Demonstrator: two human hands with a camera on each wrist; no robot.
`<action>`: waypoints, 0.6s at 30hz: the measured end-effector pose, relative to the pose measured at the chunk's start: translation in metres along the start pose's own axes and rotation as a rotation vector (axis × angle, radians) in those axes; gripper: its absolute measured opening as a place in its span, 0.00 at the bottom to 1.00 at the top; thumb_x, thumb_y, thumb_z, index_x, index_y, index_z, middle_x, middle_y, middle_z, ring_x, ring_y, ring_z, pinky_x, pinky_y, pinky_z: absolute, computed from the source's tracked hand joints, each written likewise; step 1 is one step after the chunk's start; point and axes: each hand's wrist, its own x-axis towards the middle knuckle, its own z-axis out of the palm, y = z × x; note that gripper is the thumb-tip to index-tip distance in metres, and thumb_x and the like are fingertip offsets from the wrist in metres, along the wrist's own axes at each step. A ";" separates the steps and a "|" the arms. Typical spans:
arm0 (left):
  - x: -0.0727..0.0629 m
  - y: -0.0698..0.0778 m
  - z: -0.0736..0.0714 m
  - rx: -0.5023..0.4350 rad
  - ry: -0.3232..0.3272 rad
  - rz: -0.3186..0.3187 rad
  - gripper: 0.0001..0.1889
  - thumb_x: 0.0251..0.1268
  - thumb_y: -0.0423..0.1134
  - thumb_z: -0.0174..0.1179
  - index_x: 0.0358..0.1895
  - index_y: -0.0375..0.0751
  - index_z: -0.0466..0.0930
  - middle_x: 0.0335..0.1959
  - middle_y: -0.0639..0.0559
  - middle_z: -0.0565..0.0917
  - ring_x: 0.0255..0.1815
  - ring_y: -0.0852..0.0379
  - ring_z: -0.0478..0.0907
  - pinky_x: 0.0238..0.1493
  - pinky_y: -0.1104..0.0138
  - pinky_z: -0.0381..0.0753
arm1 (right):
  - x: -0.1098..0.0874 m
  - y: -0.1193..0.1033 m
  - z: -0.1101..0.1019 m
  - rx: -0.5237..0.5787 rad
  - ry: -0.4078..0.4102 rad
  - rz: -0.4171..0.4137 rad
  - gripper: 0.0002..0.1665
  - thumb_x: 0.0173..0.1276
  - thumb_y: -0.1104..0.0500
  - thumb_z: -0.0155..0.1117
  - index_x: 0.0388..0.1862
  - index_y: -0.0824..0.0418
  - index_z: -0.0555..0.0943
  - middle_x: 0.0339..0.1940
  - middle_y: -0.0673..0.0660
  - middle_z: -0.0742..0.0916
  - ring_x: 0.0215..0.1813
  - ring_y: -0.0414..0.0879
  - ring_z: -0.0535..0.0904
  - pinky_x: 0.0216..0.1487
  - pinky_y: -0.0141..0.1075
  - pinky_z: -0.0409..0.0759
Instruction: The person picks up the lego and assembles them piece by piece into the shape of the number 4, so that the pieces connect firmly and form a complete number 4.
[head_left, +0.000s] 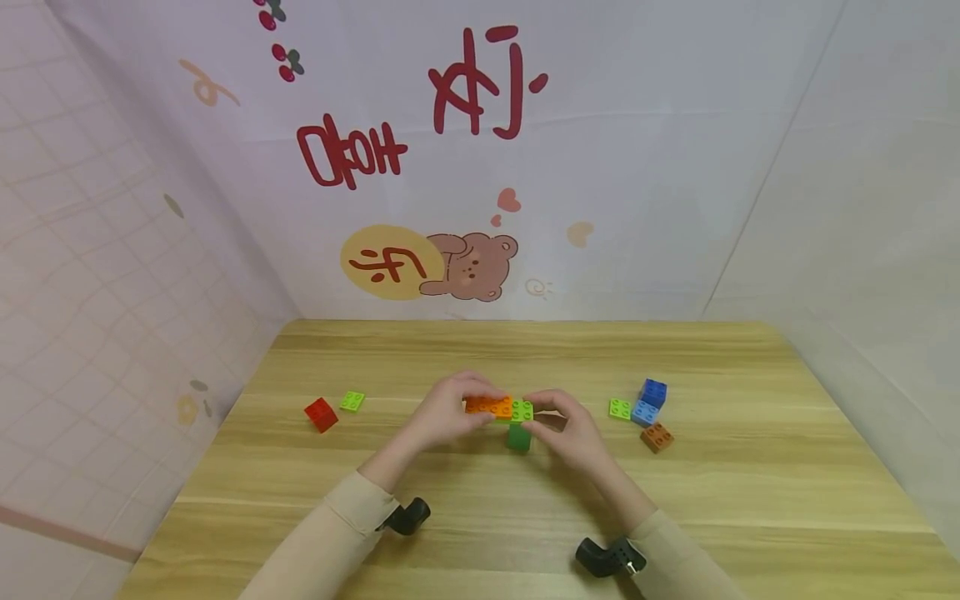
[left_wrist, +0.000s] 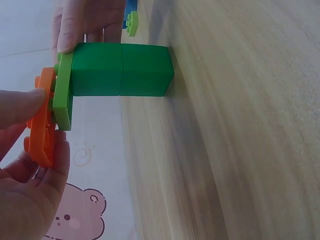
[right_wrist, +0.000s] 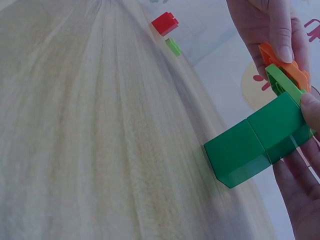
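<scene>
Near the table's middle stand two dark green toy building bricks [left_wrist: 120,70], stacked upright. A light green flat brick [head_left: 522,410] lies across their top and juts out to the left. My left hand [head_left: 450,408] pinches an orange flat brick [head_left: 491,406] between thumb and fingers. That orange piece overlaps the jutting end of the light green one and looks slightly tilted in the left wrist view; whether they are locked together I cannot tell. My right hand [head_left: 572,429] holds the light green brick at its right end, thumb in front and fingers behind.
On the left lie a red brick [head_left: 321,414] and a small light green flat brick [head_left: 352,402]. To the right are another light green piece [head_left: 619,408], a dark blue brick [head_left: 654,392], a lighter blue brick [head_left: 645,412] and a brown brick [head_left: 657,437]. A printed cloth hangs behind the table.
</scene>
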 end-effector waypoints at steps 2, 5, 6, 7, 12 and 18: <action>0.001 -0.001 -0.001 0.003 -0.004 -0.006 0.15 0.58 0.28 0.70 0.49 0.42 0.88 0.46 0.54 0.82 0.50 0.55 0.77 0.54 0.61 0.79 | 0.001 0.009 0.000 0.002 0.003 0.000 0.19 0.62 0.72 0.70 0.52 0.69 0.80 0.49 0.63 0.83 0.51 0.52 0.80 0.54 0.55 0.80; 0.001 0.000 -0.002 0.007 -0.011 -0.023 0.15 0.58 0.28 0.70 0.49 0.42 0.88 0.46 0.53 0.82 0.50 0.54 0.77 0.53 0.61 0.79 | 0.001 0.015 -0.001 0.015 0.004 -0.007 0.19 0.62 0.70 0.71 0.52 0.66 0.81 0.49 0.61 0.83 0.51 0.48 0.80 0.54 0.53 0.80; 0.001 0.000 -0.003 0.009 -0.015 -0.029 0.15 0.58 0.29 0.70 0.49 0.42 0.88 0.46 0.53 0.83 0.50 0.54 0.77 0.52 0.61 0.79 | 0.001 0.016 -0.001 0.018 0.005 -0.013 0.19 0.62 0.69 0.71 0.52 0.65 0.81 0.49 0.60 0.83 0.51 0.47 0.80 0.54 0.53 0.80; 0.001 0.000 -0.003 0.011 -0.019 -0.033 0.15 0.58 0.29 0.70 0.49 0.42 0.88 0.47 0.52 0.83 0.50 0.54 0.77 0.52 0.61 0.79 | 0.001 0.017 -0.002 0.024 0.005 -0.020 0.19 0.62 0.68 0.72 0.52 0.65 0.81 0.49 0.61 0.83 0.51 0.48 0.80 0.54 0.53 0.80; 0.001 0.000 -0.004 0.018 -0.034 -0.060 0.15 0.58 0.29 0.70 0.50 0.43 0.88 0.48 0.51 0.82 0.51 0.52 0.77 0.53 0.60 0.79 | 0.000 0.017 -0.001 0.028 0.007 -0.032 0.19 0.62 0.69 0.71 0.52 0.66 0.81 0.49 0.62 0.83 0.51 0.48 0.80 0.54 0.53 0.80; 0.001 0.001 -0.004 0.020 -0.031 -0.063 0.15 0.58 0.30 0.70 0.50 0.42 0.88 0.48 0.51 0.82 0.51 0.52 0.77 0.55 0.58 0.78 | 0.001 0.018 0.002 0.014 0.019 -0.045 0.19 0.61 0.75 0.68 0.52 0.72 0.79 0.49 0.67 0.82 0.51 0.47 0.80 0.53 0.59 0.78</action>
